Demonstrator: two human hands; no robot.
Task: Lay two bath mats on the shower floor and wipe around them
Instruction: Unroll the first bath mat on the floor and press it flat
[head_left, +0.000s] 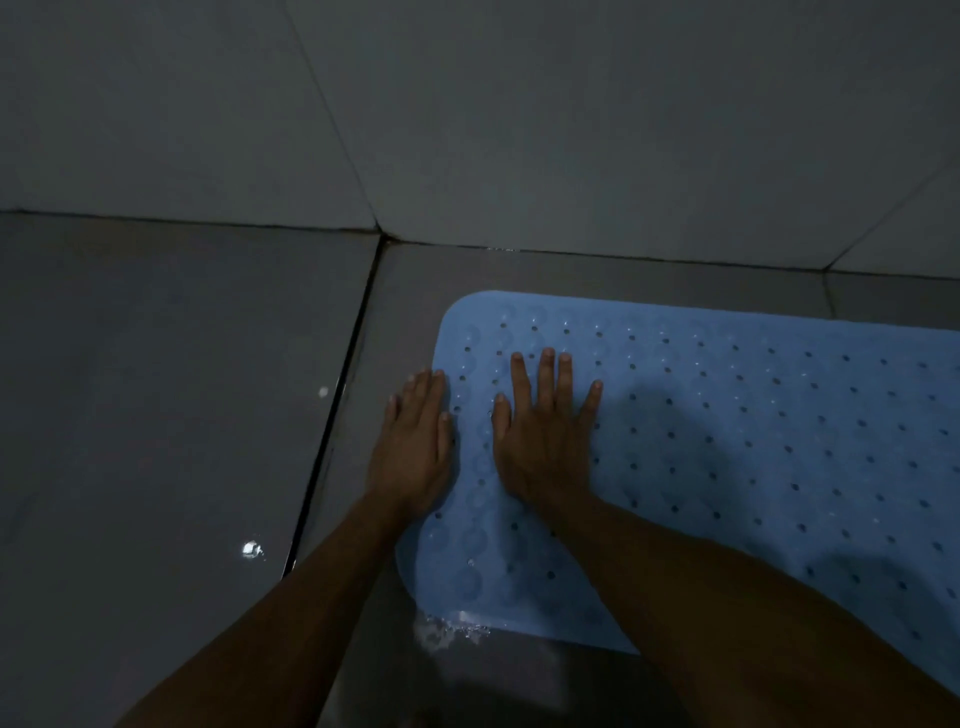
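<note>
A light blue bath mat (727, 441) with rows of small holes lies flat on the dark grey shower floor (156, 389), running off the right edge of the view. My left hand (415, 441) rests flat on the mat's left edge, fingers together, partly over the floor. My right hand (545, 436) lies palm down on the mat just to the right, fingers spread. Neither hand holds anything. Only one mat is in view.
The tiled wall (467, 114) meets the floor just behind the mat. A dark grout line (332, 415) runs down the floor left of the mat. Water drops glint on the floor (252, 549) and by the mat's near corner (447, 631).
</note>
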